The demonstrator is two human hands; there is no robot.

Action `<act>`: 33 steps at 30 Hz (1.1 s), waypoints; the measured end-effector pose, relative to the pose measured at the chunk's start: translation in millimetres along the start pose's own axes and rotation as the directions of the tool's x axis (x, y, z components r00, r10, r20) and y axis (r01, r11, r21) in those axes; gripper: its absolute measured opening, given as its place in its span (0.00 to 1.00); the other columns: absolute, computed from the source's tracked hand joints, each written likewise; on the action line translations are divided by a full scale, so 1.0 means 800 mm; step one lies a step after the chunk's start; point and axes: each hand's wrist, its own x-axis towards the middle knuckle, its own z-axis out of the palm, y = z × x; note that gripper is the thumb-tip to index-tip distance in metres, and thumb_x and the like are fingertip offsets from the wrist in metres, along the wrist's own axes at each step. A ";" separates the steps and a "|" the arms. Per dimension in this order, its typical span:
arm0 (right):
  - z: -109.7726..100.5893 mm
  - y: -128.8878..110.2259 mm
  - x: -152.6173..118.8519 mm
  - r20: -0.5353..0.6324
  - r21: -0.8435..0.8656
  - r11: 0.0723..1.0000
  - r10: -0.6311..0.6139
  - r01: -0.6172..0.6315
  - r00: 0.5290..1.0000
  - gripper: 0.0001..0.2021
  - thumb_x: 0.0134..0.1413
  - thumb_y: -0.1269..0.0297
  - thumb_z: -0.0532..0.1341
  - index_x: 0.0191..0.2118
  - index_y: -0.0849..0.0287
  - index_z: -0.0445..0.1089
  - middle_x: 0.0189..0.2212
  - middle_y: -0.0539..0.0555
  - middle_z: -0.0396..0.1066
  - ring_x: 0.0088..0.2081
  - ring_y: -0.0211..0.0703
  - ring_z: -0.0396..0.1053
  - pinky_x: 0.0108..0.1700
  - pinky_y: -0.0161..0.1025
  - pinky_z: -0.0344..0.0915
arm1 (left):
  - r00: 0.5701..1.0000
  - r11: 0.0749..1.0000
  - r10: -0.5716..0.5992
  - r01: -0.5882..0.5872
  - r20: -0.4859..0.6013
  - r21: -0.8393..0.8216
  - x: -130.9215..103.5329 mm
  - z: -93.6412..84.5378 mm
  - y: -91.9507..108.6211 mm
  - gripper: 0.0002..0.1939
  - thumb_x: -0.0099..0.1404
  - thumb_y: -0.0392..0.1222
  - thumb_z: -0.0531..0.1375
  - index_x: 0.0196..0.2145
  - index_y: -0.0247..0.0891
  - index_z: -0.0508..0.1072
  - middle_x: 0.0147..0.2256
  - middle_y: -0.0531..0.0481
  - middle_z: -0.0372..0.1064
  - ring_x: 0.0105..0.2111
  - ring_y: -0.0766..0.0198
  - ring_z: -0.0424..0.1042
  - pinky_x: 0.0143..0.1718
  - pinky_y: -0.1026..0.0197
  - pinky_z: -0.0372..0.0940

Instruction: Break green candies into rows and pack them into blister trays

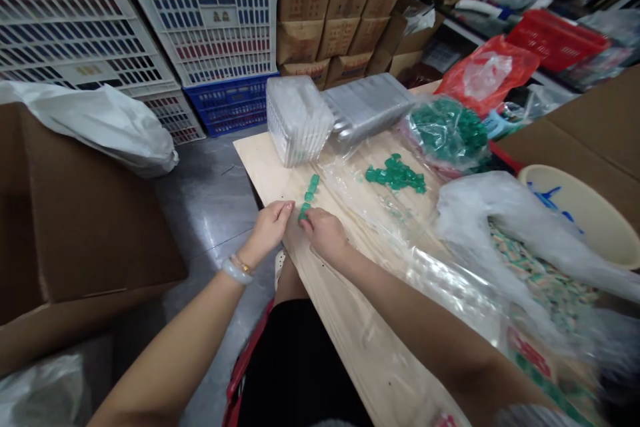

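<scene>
My left hand (pixel 270 230), with a bangle at the wrist, is closed at the table's near edge. Its thumb and fingers are pinched together, and what they hold, if anything, is hidden. Beside it, my right hand (pixel 326 235) is closed with its fingertips on a small green translucent piece (pixel 303 211). More such green pieces (pixel 312 186) lie in a short row leading away from my fingers. To the right, a loose heap of green pieces (pixel 396 174) rests on clear plastic sheeting (pixel 370 197).
Stacked clear plastic trays (pixel 300 117) and a grey-silver stack (pixel 373 104) stand at the table's far end. A bag of green pieces (pixel 447 130) and a cream basin (pixel 595 214) are on the right. A cardboard box (pixel 100 214) stands left; crates (pixel 220 20) are behind.
</scene>
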 end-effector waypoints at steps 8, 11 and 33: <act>0.002 -0.001 -0.011 -0.052 -0.050 0.998 0.021 -0.023 0.998 0.10 0.52 0.61 0.55 0.38 0.61 0.67 0.36 0.57 0.68 0.40 0.47 0.64 0.40 0.40 0.58 | 0.963 0.909 0.253 -0.268 0.088 0.320 -0.005 0.006 -0.005 0.17 0.64 0.42 0.46 0.38 0.33 0.71 0.39 0.43 0.69 0.41 0.61 0.67 0.46 0.57 0.61; -0.029 0.040 -0.012 -0.175 0.049 0.998 0.051 -0.043 0.983 0.16 0.53 0.59 0.54 0.45 0.61 0.64 0.37 0.57 0.69 0.39 0.44 0.64 0.41 0.39 0.58 | 0.946 0.879 0.322 -0.312 0.033 0.362 -0.001 0.007 0.004 0.15 0.63 0.42 0.48 0.40 0.33 0.70 0.40 0.42 0.68 0.42 0.60 0.66 0.47 0.57 0.60; -0.096 0.415 0.138 -0.146 0.355 0.884 0.373 -0.304 0.916 0.08 0.39 0.80 0.57 0.26 0.62 0.70 0.34 0.55 0.70 0.40 0.43 0.65 0.45 0.38 0.59 | 0.932 0.972 -0.207 0.231 0.296 -0.048 0.283 0.335 0.115 0.11 0.44 0.29 0.62 0.14 0.35 0.63 0.20 0.48 0.63 0.38 0.57 0.68 0.37 0.63 0.62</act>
